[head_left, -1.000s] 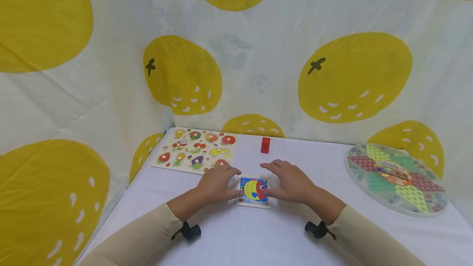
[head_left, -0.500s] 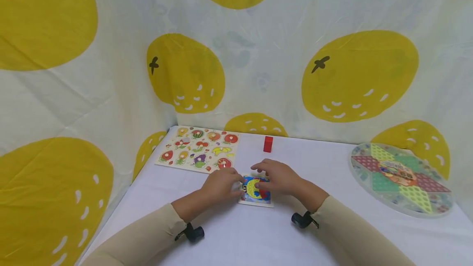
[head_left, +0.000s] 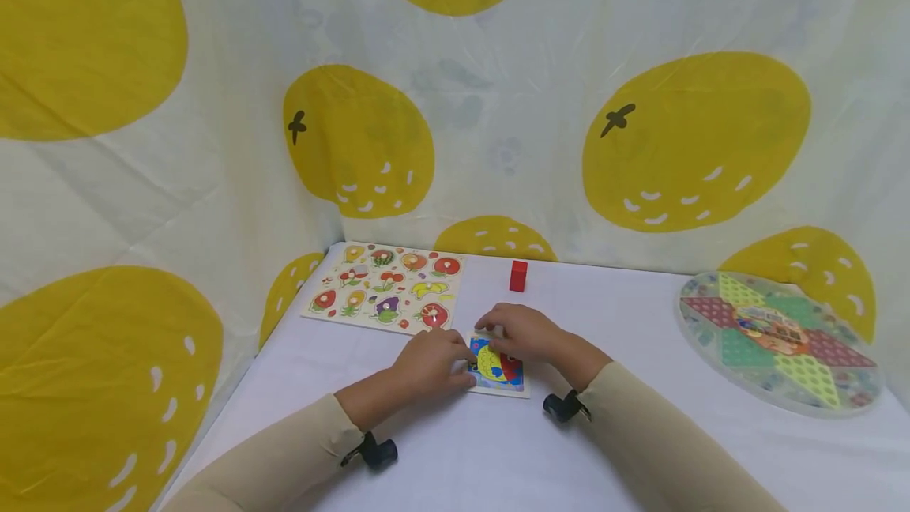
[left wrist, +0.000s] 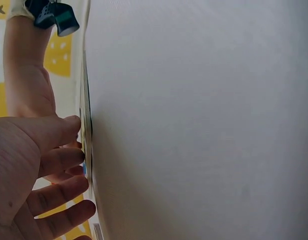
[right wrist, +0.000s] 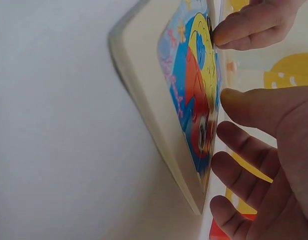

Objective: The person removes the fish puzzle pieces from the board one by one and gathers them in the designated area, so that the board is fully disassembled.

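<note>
A small wooden jigsaw puzzle (head_left: 498, 370) with a yellow and red fish on blue lies on the table between the hands. My right hand (head_left: 524, 332) reaches over its far right part, the thumb at the fish picture. In the right wrist view, the right hand (right wrist: 273, 150) has its fingers spread and slightly bent beside the picture. At the puzzle's left edge is my left hand (head_left: 432, 358), thumb and index finger apart and overlapping the frame. The left wrist view has the left hand (left wrist: 39, 175) with loose fingers; the puzzle there is mostly hidden.
A fruit peg puzzle board (head_left: 387, 288) lies at the back left. Behind the fish puzzle stands a red block (head_left: 518, 276). On the right is a round Chinese checkers board (head_left: 778, 342). A white curtain (head_left: 508, 117) with yellow fruit prints encloses the back.
My right hand has moved left, from the puzzle's right edge to over its picture. The left fingers have come in slightly over the left edge. The head view has shifted a little.
</note>
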Demonstrator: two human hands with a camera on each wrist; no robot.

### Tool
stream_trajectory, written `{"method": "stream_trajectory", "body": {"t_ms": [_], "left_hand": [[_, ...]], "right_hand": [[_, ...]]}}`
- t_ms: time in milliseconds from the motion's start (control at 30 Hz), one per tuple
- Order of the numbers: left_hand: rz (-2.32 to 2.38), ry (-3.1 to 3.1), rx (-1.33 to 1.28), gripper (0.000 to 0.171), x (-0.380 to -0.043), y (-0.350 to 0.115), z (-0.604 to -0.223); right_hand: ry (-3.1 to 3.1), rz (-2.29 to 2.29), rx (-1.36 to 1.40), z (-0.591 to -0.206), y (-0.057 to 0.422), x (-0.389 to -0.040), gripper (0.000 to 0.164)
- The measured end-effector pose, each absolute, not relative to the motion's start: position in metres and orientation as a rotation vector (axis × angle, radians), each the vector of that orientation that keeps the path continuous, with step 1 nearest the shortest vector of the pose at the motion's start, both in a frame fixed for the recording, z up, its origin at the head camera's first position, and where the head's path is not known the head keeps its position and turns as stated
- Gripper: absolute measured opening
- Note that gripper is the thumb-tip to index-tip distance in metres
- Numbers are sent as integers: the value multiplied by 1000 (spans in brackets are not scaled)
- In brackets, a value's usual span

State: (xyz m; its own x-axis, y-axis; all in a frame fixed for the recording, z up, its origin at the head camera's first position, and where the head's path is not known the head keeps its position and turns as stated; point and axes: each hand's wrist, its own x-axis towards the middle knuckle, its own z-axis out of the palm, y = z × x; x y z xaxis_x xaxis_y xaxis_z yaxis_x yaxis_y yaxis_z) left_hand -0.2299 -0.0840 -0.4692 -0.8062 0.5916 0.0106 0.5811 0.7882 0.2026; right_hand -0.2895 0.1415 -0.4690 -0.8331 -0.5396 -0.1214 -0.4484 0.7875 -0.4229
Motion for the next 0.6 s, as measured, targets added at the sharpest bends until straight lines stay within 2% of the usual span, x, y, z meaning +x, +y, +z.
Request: {"method": "stream_trajectory", "body": {"t_ms": [600], "left_hand": [[297,2898,988,40,-233,-85,-473]], "right_hand": [[2700,-594,-789,-471,137,-294,35]]}}
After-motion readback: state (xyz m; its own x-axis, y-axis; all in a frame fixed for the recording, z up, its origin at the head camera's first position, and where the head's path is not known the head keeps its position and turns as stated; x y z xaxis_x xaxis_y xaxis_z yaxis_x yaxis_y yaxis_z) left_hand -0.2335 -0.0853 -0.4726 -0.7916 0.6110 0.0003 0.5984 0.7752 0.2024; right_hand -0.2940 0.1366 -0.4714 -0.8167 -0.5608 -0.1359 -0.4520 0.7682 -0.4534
